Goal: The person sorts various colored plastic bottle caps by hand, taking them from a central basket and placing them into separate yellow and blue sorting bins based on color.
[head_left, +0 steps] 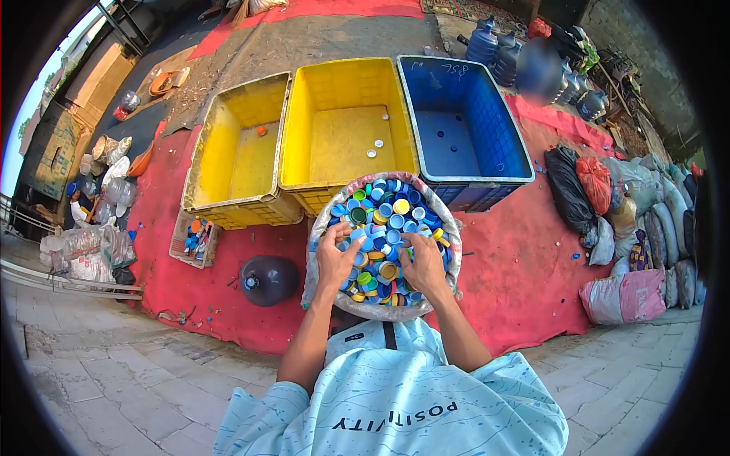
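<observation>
A round sack point(454, 262) with a rolled rim is full of bottle caps point(388, 237), mostly blue and white, with some green and yellow. My left hand point(337, 254) is over the left part of the caps, its fingers bent and touching light blue caps. On the right side of the pile my right hand point(423, 261) has its fingers curled down among the caps. Whether either hand grips a cap is too small to tell.
Beyond the sack stand a left yellow crate point(242, 156), a middle yellow crate point(346, 137) and a blue crate point(464, 133), each with a few caps inside. A small basket point(192, 239) and a dark round jug point(269, 280) lie left. Filled bags point(623, 296) line the right.
</observation>
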`<action>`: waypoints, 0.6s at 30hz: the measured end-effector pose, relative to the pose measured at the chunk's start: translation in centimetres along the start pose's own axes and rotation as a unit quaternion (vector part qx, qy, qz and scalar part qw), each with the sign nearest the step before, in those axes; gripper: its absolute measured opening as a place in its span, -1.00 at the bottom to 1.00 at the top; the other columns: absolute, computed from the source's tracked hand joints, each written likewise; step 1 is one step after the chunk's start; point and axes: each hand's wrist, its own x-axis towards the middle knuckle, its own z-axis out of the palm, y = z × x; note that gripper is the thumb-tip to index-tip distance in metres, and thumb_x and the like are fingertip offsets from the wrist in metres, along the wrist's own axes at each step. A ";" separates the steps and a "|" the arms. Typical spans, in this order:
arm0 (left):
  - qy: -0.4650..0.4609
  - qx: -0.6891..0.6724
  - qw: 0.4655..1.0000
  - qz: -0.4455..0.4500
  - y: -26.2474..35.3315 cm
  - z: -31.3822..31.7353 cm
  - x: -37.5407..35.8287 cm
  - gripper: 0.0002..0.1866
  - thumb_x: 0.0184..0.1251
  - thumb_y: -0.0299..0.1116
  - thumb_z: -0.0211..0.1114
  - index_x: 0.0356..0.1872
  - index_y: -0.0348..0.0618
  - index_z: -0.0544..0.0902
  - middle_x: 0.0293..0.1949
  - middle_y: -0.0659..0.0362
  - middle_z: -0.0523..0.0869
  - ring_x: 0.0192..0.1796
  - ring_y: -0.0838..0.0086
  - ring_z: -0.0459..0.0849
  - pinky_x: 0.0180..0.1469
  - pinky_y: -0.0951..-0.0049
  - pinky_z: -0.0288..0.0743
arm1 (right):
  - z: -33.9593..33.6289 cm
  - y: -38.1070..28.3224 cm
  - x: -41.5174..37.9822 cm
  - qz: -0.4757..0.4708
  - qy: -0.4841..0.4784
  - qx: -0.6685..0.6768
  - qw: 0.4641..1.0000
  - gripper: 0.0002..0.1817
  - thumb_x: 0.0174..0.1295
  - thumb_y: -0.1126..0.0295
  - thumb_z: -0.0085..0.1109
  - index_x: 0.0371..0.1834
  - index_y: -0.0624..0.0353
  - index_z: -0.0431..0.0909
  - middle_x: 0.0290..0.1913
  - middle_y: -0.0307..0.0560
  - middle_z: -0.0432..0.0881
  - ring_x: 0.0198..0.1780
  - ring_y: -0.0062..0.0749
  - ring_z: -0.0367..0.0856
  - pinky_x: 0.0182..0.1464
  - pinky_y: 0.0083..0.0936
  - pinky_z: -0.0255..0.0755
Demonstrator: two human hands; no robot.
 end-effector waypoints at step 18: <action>0.040 -0.627 0.719 -0.298 0.3 -4.5 -2.8 -0.83 0.36 -0.28 0.29 -0.26 -0.17 0.58 -0.35 0.20 0.58 -0.30 0.48 0.55 -0.28 0.49 0.51 | 4.6 -2.9 4.7 0.115 -0.057 -0.034 0.991 -0.51 0.10 0.25 0.31 0.07 0.28 0.50 -0.28 0.18 0.69 -0.24 0.06 0.68 -0.18 -0.10 0.56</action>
